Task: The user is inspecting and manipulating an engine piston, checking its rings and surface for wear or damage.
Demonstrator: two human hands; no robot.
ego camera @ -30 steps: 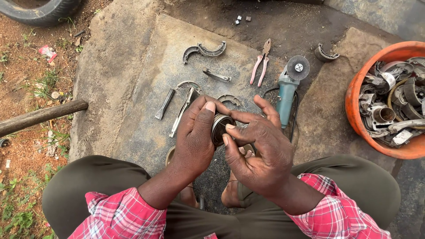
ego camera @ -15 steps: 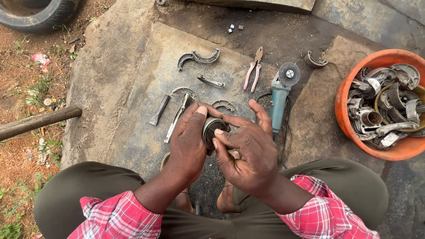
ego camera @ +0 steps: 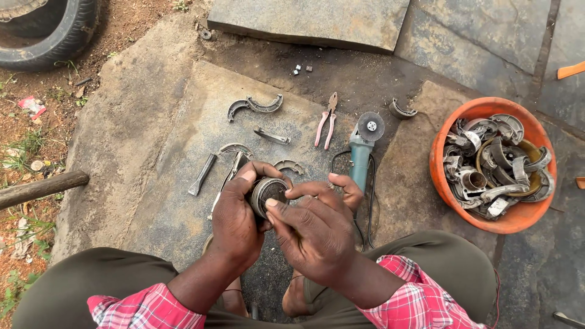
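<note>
Stone slab [ego camera: 152, 183], the working surface beneath both hands. Beyond the right hand and well to its outer side, an orange tub [ego camera: 440, 183] holds worn metal brake parts. Just beyond the right hand's fingertips lies a teal angle grinder [ego camera: 361, 155], with pink-handled pliers [ego camera: 327, 127] farther out; curved brake shoes [ego camera: 255, 106] and a flat chisel [ego camera: 202, 174] lie beyond the left hand. Left hand [ego camera: 234, 222]: fingers closed around a round ribbed metal cylinder [ego camera: 267, 194], held at mid-height between the knees with its open face turned toward the right hand. Right hand [ego camera: 314, 234]: thumb and forefinger pinched together at the cylinder's rim; whether they grip a small part there cannot be told. Judged good practice: keep the left grip firm and steady, work the rim with fingertips only, and hold the piece over the slab so anything loosened stays recoverable.
</note>
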